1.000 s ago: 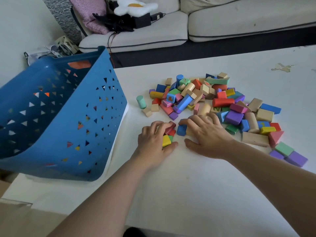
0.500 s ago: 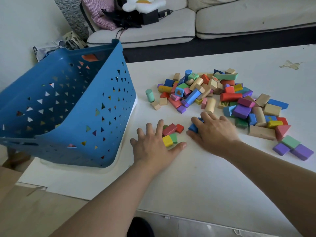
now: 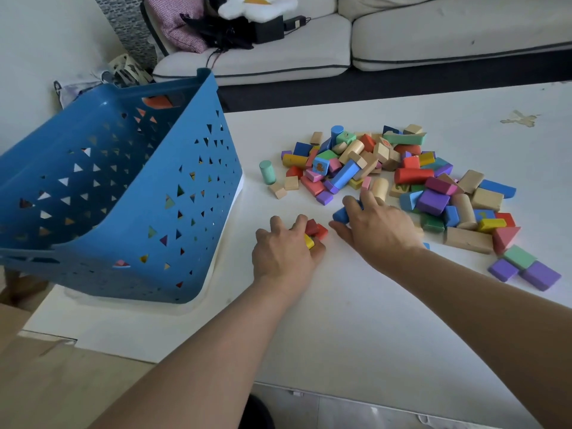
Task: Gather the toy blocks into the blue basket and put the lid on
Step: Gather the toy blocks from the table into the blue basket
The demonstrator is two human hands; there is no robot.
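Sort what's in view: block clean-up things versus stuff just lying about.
Job: blue basket, block pile, red and yellow blocks under the left hand, blue block in the right hand, white panel under the basket (perhaps the lid).
Lying about: sofa, pink cushion, plush flower, black box.

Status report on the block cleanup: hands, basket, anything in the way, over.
Left hand grips red and yellow blocks. Right hand grips a blue block. Blue basket at left, open; pile on table. Nothing in the way.
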